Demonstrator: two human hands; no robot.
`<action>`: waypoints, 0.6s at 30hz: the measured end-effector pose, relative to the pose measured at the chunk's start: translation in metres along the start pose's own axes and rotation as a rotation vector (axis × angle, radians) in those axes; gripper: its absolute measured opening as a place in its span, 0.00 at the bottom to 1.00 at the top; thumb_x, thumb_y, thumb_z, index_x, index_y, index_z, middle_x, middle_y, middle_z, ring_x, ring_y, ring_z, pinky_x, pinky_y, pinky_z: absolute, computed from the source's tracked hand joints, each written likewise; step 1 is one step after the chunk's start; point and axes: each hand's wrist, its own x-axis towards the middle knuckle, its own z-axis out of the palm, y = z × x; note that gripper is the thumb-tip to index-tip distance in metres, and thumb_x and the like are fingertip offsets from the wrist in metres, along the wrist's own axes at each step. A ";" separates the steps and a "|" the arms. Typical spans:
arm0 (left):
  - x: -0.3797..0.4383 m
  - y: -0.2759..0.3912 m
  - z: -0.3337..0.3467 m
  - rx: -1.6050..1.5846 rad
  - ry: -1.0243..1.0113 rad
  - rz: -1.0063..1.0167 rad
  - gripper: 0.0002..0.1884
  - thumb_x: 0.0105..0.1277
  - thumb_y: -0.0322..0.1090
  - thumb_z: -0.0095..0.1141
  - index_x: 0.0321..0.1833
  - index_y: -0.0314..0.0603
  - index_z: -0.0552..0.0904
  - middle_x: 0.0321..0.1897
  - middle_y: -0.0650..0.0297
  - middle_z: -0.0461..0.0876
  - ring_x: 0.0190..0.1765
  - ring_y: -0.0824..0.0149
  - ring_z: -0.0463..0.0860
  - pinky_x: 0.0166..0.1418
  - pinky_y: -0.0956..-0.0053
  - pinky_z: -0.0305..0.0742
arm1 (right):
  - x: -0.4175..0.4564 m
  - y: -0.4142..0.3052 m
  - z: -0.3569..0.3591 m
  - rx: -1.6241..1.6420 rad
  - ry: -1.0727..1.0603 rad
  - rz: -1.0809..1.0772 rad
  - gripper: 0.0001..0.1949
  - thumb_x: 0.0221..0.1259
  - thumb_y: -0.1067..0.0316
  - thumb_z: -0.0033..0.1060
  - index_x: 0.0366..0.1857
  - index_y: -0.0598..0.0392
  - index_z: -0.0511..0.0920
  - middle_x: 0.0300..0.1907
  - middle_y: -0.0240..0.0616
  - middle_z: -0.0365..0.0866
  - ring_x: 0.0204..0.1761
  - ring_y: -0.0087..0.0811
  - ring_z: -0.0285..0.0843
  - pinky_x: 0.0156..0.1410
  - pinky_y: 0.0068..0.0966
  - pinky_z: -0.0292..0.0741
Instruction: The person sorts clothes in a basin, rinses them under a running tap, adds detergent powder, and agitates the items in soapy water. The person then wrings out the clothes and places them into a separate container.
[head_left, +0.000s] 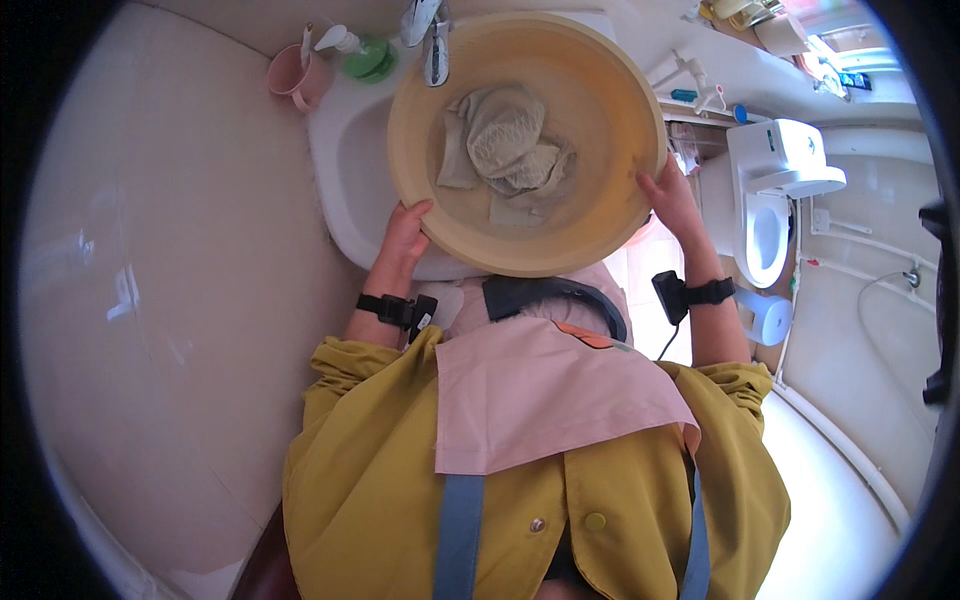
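Observation:
A wide yellowish plastic basin (540, 259) sits over the white washbasin (352, 172), covering much of its right part. My left hand (407, 229) grips the basin's rim at its near left, thumb on top. On the right side my right hand (670, 193) holds the rim, thumb over the inner edge and fingers hidden outside. A crumpled pale grey cloth (506, 135) lies in the basin, partly under what looks like clear water. The chrome faucet (436, 56) reaches over the basin's far left rim.
On the washbasin's back left corner stand a pink mug (300, 79) holding a toothbrush and a green pump bottle (371, 60). White pipes with a tap (705, 86) run along the wall. A white toilet (765, 232) and a blue-white plastic stool (766, 319) are to the right.

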 end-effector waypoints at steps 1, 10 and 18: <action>-0.001 0.001 0.001 0.001 0.007 -0.001 0.23 0.59 0.22 0.47 0.59 0.31 0.63 0.53 0.51 0.70 0.54 0.55 0.73 0.59 0.63 0.68 | 0.000 -0.002 0.001 -0.041 0.015 -0.029 0.22 0.54 0.65 0.54 0.50 0.64 0.64 0.41 0.56 0.76 0.47 0.50 0.75 0.49 0.35 0.71; -0.030 -0.004 -0.005 -0.014 0.096 -0.034 0.22 0.59 0.22 0.46 0.59 0.29 0.63 0.53 0.50 0.70 0.54 0.54 0.72 0.59 0.61 0.69 | 0.027 -0.043 0.001 -0.196 -0.039 -0.061 0.20 0.55 0.63 0.51 0.47 0.66 0.65 0.41 0.61 0.75 0.46 0.56 0.73 0.51 0.40 0.69; -0.037 0.004 -0.021 -0.053 0.088 -0.082 0.21 0.60 0.23 0.46 0.57 0.27 0.64 0.52 0.49 0.70 0.53 0.54 0.73 0.58 0.61 0.70 | 0.051 -0.050 0.009 -0.337 -0.154 -0.146 0.21 0.55 0.59 0.50 0.45 0.68 0.65 0.41 0.64 0.74 0.48 0.58 0.71 0.51 0.42 0.68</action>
